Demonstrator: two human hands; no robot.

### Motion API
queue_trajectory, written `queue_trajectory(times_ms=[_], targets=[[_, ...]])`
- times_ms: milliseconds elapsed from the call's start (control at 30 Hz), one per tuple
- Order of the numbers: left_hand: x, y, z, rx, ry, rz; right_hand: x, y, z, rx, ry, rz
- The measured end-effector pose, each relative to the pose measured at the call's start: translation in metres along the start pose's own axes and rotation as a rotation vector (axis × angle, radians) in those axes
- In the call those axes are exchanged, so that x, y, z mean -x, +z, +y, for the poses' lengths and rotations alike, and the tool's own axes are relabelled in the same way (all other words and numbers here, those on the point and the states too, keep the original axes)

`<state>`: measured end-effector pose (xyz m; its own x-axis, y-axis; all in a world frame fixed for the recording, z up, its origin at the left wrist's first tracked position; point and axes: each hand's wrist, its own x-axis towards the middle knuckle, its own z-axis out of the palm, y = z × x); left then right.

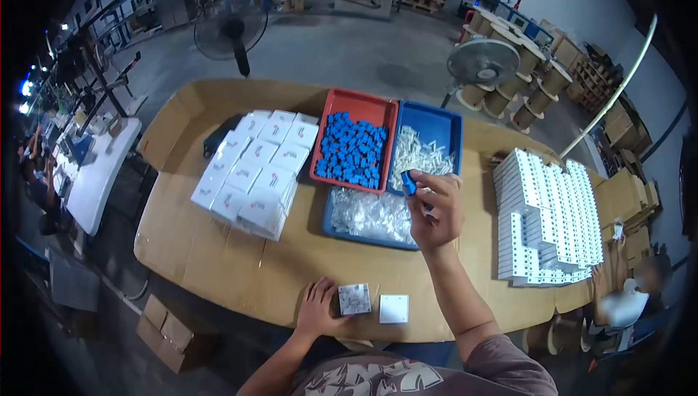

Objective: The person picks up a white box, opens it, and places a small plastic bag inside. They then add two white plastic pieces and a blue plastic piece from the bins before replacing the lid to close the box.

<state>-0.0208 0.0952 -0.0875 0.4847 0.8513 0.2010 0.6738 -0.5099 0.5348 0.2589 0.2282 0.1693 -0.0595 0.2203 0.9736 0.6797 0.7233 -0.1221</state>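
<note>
My right hand (438, 210) is raised over the trays, its fingers pinched on a small blue plastic piece (408, 183). My left hand (318, 310) lies on the cardboard-covered table with its fingers stretched out and its thumb at the side of a small open white box (354, 299). Whitish or clear contents show inside that box. A flat square white piece (394, 309), perhaps the lid, rests just to its right. Many similar blue pieces (352, 147) fill the red tray (336, 99). White slim parts (423, 150) lie in the blue tray (436, 114) beside it.
A nearer blue tray (336, 233) holds clear plastic bags (371, 214). Closed white boxes (254, 167) are stacked on the left, and tall rows of white boxes (545, 214) on the right. Beyond the cardboard table (218, 269) stand two fans (483, 61). Another person (629, 305) sits at right.
</note>
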Motion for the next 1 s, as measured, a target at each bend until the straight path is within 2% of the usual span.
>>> queue_trajectory(times_ms=[33,100,167,233,267,400,500,633,767,867,900,967,1000], targets=[[0.004,0.006,-0.003,-0.005,-0.011,-0.008,0.016,0.002,-0.005,-0.1,0.148,-0.002],[0.001,0.005,-0.003,0.038,-0.007,-0.035,0.039,0.005,-0.038,-0.446,0.807,0.034],[0.002,0.001,-0.001,0.008,0.007,-0.021,0.065,0.008,-0.056,-0.896,1.275,0.114],[0.001,-0.001,-0.003,0.019,-0.015,-0.015,0.112,0.003,-0.068,-1.238,1.657,0.19],[0.0,-0.002,-0.003,0.035,-0.027,-0.025,0.128,0.001,-0.077,-1.324,1.776,0.279],[0.001,-0.001,-0.002,0.032,-0.017,-0.004,0.161,-0.012,-0.103,-1.437,1.954,0.365],[0.0,-0.002,-0.002,0.043,-0.022,-0.004,0.173,-0.018,-0.101,-1.647,2.032,0.39],[-0.001,-0.004,0.001,0.016,-0.025,-0.009,0.159,-0.019,-0.099,-1.817,2.008,0.272],[0.0,0.0,-0.002,0.011,-0.025,0.004,0.158,-0.014,-0.097,-1.792,1.974,0.195],[0.001,0.001,-0.002,0.013,-0.036,-0.015,0.171,-0.009,-0.097,-1.351,1.934,-0.056],[-0.001,-0.001,-0.001,0.015,-0.04,-0.027,0.168,-0.003,-0.101,-1.07,1.849,-0.216],[0.0,-0.002,-0.002,0.019,-0.041,-0.038,0.196,0.004,-0.099,-0.463,1.431,-0.658],[0.0,-0.002,-0.002,0.022,-0.039,-0.035,0.202,0.003,-0.101,-0.344,1.23,-0.744]])
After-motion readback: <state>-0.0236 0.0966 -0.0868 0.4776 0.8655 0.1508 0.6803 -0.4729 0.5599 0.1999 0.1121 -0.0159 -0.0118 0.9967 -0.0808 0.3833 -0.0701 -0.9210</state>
